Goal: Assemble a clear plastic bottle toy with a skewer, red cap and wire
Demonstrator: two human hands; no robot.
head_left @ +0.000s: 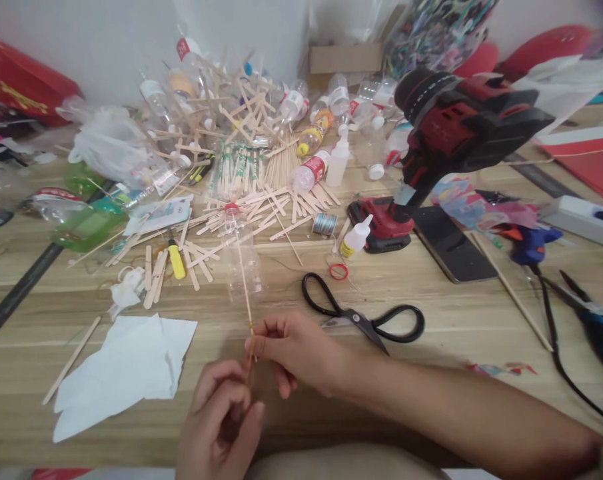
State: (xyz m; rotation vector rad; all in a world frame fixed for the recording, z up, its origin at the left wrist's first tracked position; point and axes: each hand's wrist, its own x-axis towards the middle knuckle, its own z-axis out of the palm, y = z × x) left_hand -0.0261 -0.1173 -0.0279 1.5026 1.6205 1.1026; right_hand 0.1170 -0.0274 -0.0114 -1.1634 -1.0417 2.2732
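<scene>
My right hand [294, 350] is closed in a pinch on a thin wooden stick [246, 300]. The stick runs away from me along a clear plastic bottle [244, 263] with a red cap; whether it passes inside or over the bottle I cannot tell. Just below, my left hand [226, 407] is closed, its fingertips pinching a thin brownish strand [252, 367] that looks like a rubber band, stretched to the stick's near end. Part of the strand is hidden by my fingers. Black-handled scissors [356, 317] lie open to the right of my right hand.
White paper sheets [126, 373] lie at left. Beyond are craft sticks [196, 260], a yellow screwdriver [176, 260], a thread spool [325, 223], a glue bottle [356, 237] and several plastic bottles. A red drill [446, 127], a phone [454, 243] and a glue gun [528, 243] stand or lie at right.
</scene>
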